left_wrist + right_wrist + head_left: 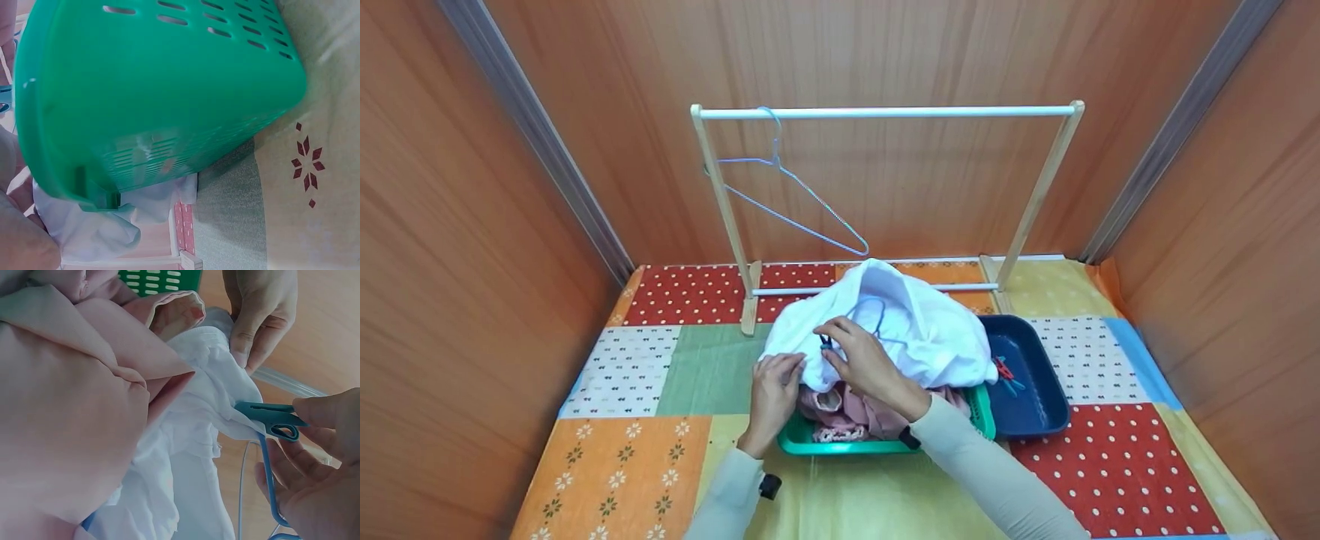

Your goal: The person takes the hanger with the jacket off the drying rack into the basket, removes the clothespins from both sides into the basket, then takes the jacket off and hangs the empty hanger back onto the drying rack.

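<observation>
A white garment point(941, 341) lies bunched over a green basket point(847, 448), with a blue hanger point(266, 475) inside it. My right hand point(866, 364) pinches a teal clothespin point(273, 419) between thumb and fingers. In the right wrist view, the clothespin's jaws are on the garment's edge beside the hanger wire. My left hand point(776, 386) grips the same edge a little to the left, thumb against the cloth point(219, 368). Pink clothing point(866, 412) sits in the basket below the white cloth.
A rack with a white bar point(885, 112) stands behind the basket. One bare blue hanger point(825, 202) hangs near its left end. At the basket's right, a dark blue tray point(1039, 409) holds red and blue clothespins point(1006, 373). Patchwork cloth point(690, 375) covers the table, with wooden panels around.
</observation>
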